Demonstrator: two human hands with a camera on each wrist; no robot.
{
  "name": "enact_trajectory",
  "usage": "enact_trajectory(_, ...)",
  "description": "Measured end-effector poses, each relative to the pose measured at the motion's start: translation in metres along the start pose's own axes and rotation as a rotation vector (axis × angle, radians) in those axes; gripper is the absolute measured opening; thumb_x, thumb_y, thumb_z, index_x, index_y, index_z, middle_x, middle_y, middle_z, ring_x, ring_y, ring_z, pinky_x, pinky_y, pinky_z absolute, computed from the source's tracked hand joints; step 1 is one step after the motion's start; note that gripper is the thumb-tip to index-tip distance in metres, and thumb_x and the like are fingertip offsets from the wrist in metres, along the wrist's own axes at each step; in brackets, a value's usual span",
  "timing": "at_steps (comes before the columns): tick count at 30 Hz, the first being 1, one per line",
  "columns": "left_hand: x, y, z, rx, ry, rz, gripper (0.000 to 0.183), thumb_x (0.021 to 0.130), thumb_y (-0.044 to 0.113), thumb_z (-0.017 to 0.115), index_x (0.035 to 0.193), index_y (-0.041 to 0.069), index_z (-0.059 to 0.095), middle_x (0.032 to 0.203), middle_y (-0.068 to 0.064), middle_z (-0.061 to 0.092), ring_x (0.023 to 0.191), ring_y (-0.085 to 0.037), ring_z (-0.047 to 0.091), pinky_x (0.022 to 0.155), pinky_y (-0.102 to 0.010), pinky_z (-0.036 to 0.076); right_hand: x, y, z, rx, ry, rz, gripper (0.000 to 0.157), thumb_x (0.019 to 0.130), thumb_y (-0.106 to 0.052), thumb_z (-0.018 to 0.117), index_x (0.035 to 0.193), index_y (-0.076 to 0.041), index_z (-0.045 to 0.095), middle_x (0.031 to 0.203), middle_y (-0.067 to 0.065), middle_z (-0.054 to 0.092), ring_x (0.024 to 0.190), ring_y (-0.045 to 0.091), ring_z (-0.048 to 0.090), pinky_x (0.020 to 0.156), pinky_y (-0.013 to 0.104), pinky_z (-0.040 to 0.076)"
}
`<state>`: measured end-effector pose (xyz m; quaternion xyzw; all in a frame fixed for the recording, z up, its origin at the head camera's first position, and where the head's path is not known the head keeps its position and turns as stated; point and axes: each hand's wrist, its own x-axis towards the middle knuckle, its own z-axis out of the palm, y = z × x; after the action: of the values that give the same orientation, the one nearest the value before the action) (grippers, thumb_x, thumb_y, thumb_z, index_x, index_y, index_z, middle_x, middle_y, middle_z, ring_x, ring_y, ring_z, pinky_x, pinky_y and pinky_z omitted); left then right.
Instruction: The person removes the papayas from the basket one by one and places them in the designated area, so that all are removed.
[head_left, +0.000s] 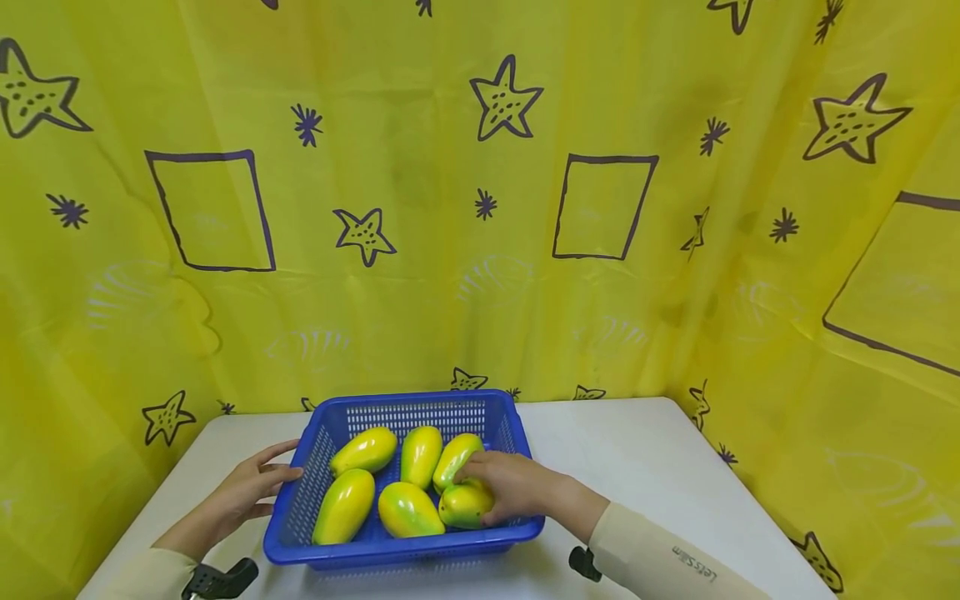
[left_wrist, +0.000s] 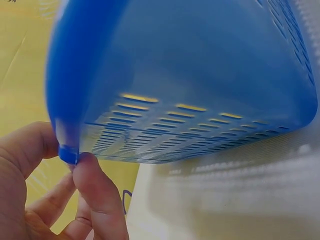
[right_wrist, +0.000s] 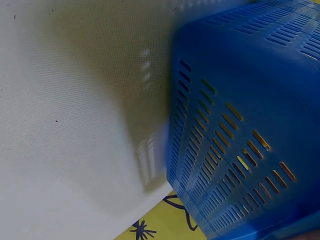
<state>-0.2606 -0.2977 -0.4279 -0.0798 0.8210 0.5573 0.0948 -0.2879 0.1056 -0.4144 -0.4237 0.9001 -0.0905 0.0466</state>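
A blue plastic basket [head_left: 397, 547] with slotted walls stands on the white table, with several yellow-green mangoes [head_left: 344, 506] lying in it. At its left rim is my left hand [head_left: 243, 493]; in the left wrist view thumb and fingers pinch the blue rim [left_wrist: 85, 65] from both sides. My right hand [head_left: 517, 483] reaches over the right side and grips a mango [head_left: 465, 507] in the front right corner, partly covering it. Another mango [head_left: 456, 458] lies just behind that one. Only the basket's outer wall [right_wrist: 225, 60] shows clearly in the right wrist view; the right hand's grip is hidden there.
White table surface [head_left: 600, 450] extends to both sides of the basket. A yellow curtain [head_left: 420, 317] printed with stars hangs behind and along both sides. Dark wrist straps [head_left: 220, 579] sit on both forearms.
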Motion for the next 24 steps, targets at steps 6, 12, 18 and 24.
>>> enact_trajectory(6,-0.0012,-0.0003,0.0001,0.002,0.0,0.004,0.074,0.095,0.028,0.063,0.154,0.004,0.024,0.122,-0.021,0.061,0.096,-0.024,0.067,0.08,-0.042,0.059,0.002,0.0007,0.0002,0.01,-0.006,0.005,0.055,0.075,-0.03,0.082,0.126,-0.025,0.063,0.127,-0.009,0.06,0.111,0.006,0.055,0.099,0.029,0.048)
enact_trajectory(12,-0.0029,0.0009,0.0011,0.0,0.007,0.005,0.074,0.094,0.027,0.063,0.153,0.004,0.024,0.122,-0.021,0.061,0.092,-0.021,0.066,0.078,-0.04,0.059,0.0023,0.0018,-0.0002,0.036,-0.001,-0.003,0.054,0.075,-0.03,0.082,0.126,-0.024,0.063,0.124,-0.009,0.061,0.108,0.004,0.055,0.099,0.028,0.048)
enact_trajectory(18,-0.0034,0.002,0.0017,0.016,0.013,0.002,0.074,0.094,0.027,0.063,0.153,0.004,0.025,0.124,-0.023,0.06,0.094,-0.021,0.066,0.078,-0.04,0.059,0.003,0.0022,-0.0012,0.07,0.005,-0.014,0.055,0.074,-0.028,0.083,0.125,-0.022,0.062,0.124,-0.008,0.06,0.109,0.004,0.054,0.101,0.027,0.046)
enact_trajectory(24,-0.0027,0.0027,0.0017,0.02,0.007,-0.011,0.075,0.094,0.029,0.063,0.153,0.004,0.024,0.126,-0.026,0.058,0.098,-0.023,0.066,0.08,-0.042,0.059,0.0033,0.0013,-0.0046,0.145,0.001,-0.016,0.053,0.075,-0.024,0.083,0.123,-0.021,0.061,0.124,-0.008,0.059,0.112,0.006,0.051,0.103,0.028,0.045)
